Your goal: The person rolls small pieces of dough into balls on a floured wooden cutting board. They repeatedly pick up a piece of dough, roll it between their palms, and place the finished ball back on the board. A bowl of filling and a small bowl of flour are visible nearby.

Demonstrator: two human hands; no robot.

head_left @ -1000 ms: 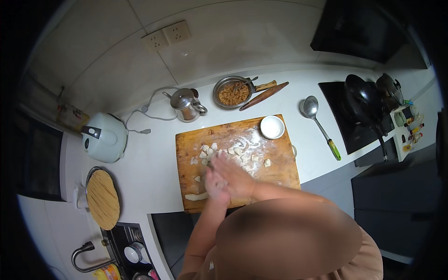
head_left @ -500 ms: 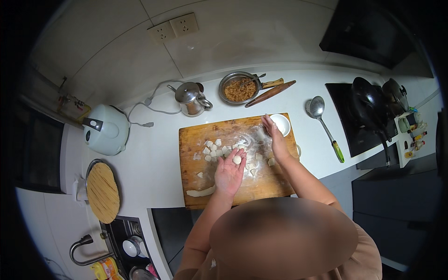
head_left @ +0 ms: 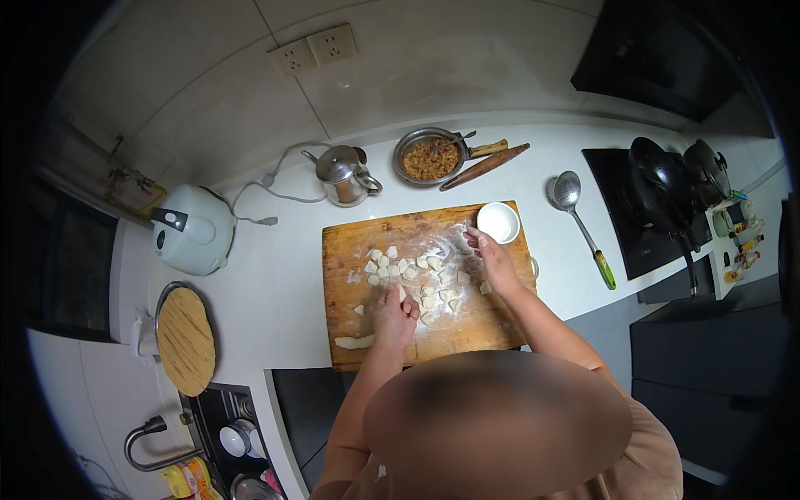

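The left hand (head_left: 397, 320) had turned over, curled, its grip unclear; the right hand (head_left: 498, 268) had fingers apart. Dough (head_left: 383, 272) lay between the board's (head_left: 346, 250) side edges; handling it seemed underway, calling for light pressure.

The dough pieces (head_left: 383, 261) looked matt and powdery. The board (head_left: 350, 237) was worn wood, its face dull and dusted with flour (head_left: 452, 248). The bowl (head_left: 517, 223) looked smooth, while the kettle (head_left: 343, 190) shone as polished metal. The pan (head_left: 402, 172) was metal too, with a wooden handle (head_left: 489, 148), and the rolling pin (head_left: 485, 167) was smooth wood. The skimmer (head_left: 567, 192) joined a bright metal head to a plastic grip (head_left: 604, 271). The rice cooker (head_left: 202, 233) had a smooth plastic shell; the counter (head_left: 275, 287) was faintly glossy, the wok (head_left: 654, 187) shiny, the shirt (head_left: 654, 454) matt cloth.
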